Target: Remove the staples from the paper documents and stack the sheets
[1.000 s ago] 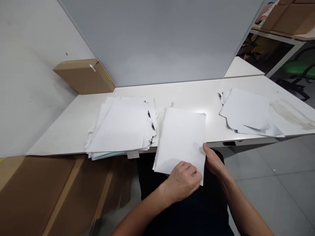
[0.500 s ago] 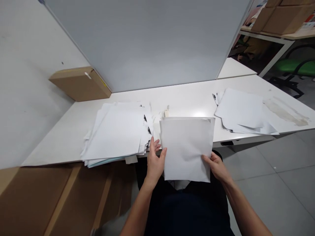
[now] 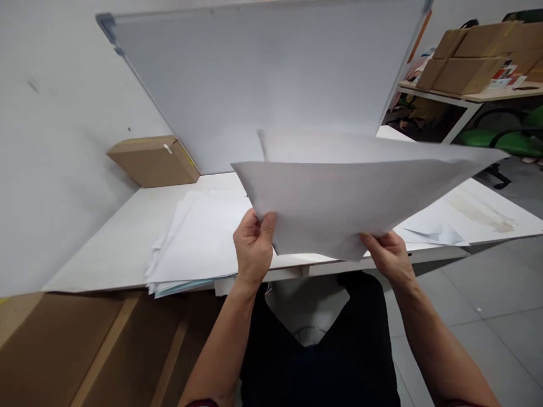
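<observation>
The left hand (image 3: 253,249) and right hand (image 3: 389,255), fingers curled in, are clamping white paper sheets (image 3: 326,198) above the worktop (image 3: 106,243).

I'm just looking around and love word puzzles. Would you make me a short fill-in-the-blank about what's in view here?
1. The left hand and the right hand hold up sheets of white ____.
2. The paper stack with a bluish edge lies on the person's ____ side.
3. The box on the desk is made of brown ____.
4. The chair seat at the far right is coloured ____.

Missing words: paper; left; cardboard; green.
</observation>
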### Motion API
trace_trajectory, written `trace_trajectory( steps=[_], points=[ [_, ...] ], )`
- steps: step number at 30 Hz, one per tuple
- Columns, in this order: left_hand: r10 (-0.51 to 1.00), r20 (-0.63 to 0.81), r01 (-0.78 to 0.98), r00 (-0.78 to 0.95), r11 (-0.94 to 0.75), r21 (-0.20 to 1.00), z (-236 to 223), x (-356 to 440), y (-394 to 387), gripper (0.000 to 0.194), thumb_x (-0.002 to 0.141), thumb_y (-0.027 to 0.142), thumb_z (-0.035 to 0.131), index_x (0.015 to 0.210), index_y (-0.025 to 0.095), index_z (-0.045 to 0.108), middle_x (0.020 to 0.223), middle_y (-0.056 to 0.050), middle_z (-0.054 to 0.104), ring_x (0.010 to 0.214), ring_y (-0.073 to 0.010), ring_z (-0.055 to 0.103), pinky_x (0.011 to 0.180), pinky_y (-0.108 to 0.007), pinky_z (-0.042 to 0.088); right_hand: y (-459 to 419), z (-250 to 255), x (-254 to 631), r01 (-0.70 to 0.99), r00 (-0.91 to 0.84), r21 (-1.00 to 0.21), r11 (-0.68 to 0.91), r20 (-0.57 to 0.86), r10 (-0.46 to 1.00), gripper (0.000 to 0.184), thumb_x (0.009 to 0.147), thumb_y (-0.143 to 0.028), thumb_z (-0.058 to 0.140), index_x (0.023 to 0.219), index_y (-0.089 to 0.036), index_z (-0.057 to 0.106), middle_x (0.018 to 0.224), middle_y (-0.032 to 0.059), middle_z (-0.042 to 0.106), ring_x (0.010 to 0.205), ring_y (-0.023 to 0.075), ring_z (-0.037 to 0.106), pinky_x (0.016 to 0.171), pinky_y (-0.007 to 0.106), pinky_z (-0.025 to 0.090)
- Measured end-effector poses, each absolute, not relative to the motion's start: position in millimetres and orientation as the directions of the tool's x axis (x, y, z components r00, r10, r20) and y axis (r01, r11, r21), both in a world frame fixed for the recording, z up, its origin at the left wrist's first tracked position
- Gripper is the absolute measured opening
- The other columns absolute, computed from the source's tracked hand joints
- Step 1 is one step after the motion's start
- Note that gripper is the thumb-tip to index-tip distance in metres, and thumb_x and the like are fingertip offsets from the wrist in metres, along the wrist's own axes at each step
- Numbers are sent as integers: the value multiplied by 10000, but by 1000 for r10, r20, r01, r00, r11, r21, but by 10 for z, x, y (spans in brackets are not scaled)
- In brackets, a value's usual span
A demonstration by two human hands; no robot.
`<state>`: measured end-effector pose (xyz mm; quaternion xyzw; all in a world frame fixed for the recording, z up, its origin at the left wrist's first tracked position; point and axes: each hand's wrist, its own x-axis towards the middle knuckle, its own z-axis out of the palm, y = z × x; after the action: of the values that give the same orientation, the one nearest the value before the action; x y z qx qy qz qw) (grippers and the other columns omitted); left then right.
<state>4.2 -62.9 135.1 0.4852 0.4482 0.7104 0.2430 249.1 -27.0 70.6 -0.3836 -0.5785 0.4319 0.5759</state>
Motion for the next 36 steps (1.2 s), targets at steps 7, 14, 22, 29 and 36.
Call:
trace_trajectory(
  steps=[7,14,22,29,36],
  points=[
    [734,555,34,-392,-591,806,1411,-98,-405,561,676,390,719,1160,240,479,1139,-62,568,1042,-179,557,897,-324,444,121,572,2277,-178,-128,-918,353,378,917,214,786,-342,637,976,-245,655,1006,20,701,971,213,625,907,391,463],
    [848,392,-113,-356,-455,883,1206,-178,-336,265,696,349,704,885,167,669,889,-43,699,858,-175,626,803,-323,493,214,398,2251,-159,-222,-954,256,287,932,248,786,-333,641,1019,-247,628,1032,15,690,969,202,621,860,349,486],
    [825,432,-73,-364,-488,870,1289,-98,-305,271,735,400,659,919,203,680,885,-28,701,881,-160,627,829,-296,487,238,465,2215,-110,-225,-969,221,241,944,309,772,-388,638,1022,-207,632,1006,44,697,933,219,634,819,362,508],
    [752,483,-89,-449,-575,813,1357,-89,-309,263,764,421,624,941,229,655,931,-13,684,956,-162,609,894,-327,471,229,519,2253,116,-224,-964,238,209,952,293,722,-431,662,866,-179,709,907,49,717,865,243,648,785,389,503],
    [805,363,-152,-470,-479,865,1184,-231,-274,423,694,374,702,1058,221,549,982,-37,655,938,-157,603,864,-328,462,284,1351,2681,598,-290,-674,434,322,901,291,804,-445,551,768,-196,695,727,5,678,703,205,622,613,287,468]
  ],
)
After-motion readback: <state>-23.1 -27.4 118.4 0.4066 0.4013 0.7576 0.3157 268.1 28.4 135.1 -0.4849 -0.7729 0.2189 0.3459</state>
